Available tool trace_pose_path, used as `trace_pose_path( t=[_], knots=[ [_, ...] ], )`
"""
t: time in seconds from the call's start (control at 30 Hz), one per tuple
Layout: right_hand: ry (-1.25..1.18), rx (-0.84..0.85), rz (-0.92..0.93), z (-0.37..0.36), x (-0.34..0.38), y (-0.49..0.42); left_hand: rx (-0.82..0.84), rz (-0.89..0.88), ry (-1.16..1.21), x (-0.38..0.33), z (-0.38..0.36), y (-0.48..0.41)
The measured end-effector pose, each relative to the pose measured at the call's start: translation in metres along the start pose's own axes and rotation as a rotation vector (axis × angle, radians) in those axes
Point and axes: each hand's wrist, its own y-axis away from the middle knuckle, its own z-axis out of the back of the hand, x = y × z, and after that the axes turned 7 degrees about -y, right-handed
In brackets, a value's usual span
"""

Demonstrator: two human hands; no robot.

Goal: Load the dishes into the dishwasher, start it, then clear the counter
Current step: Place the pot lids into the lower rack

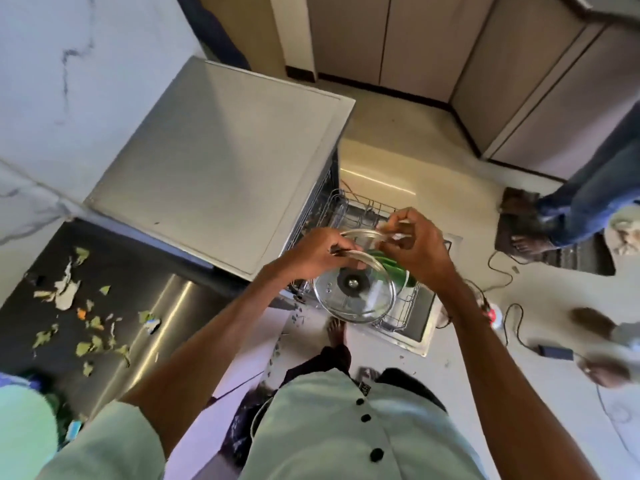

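Note:
A round glass pot lid with a steel rim and a dark knob hangs above the pulled-out lower rack of the open dishwasher. My left hand grips the lid's rim at its upper left. My right hand pinches the rim at the upper right. Green dishes stand in the rack behind the lid, partly hidden by my right hand. The dishwasher door lies open flat beneath the rack.
A dark counter at the left carries several vegetable scraps. Another person's legs stand on a mat at the right. Cables and a power adapter trail across the floor. Cabinets line the far wall.

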Motion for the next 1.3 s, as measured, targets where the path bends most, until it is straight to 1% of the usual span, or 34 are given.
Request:
trace_pose_path(
  t=[0.07,0.1,0.17,0.23,0.3,0.37,0.5,0.67,0.8,0.93,1.03,1.1,1.17,1.2,1.3],
  knots=[
    [-0.007,-0.074,0.012,-0.002,-0.004,-0.003,-0.015,0.014,-0.004,0.003,0.000,-0.015],
    [0.015,-0.082,0.008,0.000,-0.009,-0.003,-0.028,0.010,-0.017,0.004,0.000,-0.022],
    [0.061,-0.058,-0.050,0.002,-0.022,0.000,-0.030,-0.003,-0.007,0.005,-0.001,-0.034],
    [0.145,-0.024,-0.154,0.000,-0.035,0.003,-0.007,-0.026,-0.012,0.004,-0.003,-0.047],
    [0.223,-0.010,-0.162,-0.001,-0.046,0.002,0.042,-0.031,-0.017,0.004,-0.005,-0.062],
    [0.163,-0.038,-0.149,0.002,-0.059,-0.003,0.063,-0.035,-0.026,0.005,-0.009,-0.078],
    [0.052,-0.085,-0.248,0.016,-0.087,-0.019,0.125,-0.004,-0.043,0.015,-0.014,-0.110],
    [-0.056,-0.219,-0.338,0.052,-0.117,-0.043,0.070,0.039,-0.066,0.047,-0.014,-0.155],
    [0.064,-0.295,-0.358,0.081,-0.169,-0.076,0.037,0.057,-0.162,0.088,-0.025,-0.196],
    [0.286,-0.264,-0.404,0.111,-0.242,-0.115,0.002,0.146,-0.274,0.125,-0.045,-0.237],
    [0.360,-0.334,-0.491,0.124,-0.296,-0.143,-0.032,0.188,-0.377,0.142,-0.070,-0.268],
    [0.407,-0.371,-0.509,0.124,-0.319,-0.166,-0.062,0.219,-0.429,0.155,-0.089,-0.286],
    [0.401,-0.411,-0.583,0.122,-0.336,-0.187,-0.086,0.236,-0.462,0.170,-0.106,-0.300],
    [0.405,-0.418,-0.606,0.119,-0.344,-0.197,-0.098,0.242,-0.469,0.178,-0.113,-0.307],
    [0.477,-0.352,-0.570,0.113,-0.376,-0.216,-0.128,0.261,-0.477,0.200,-0.131,-0.326]
  ],
)
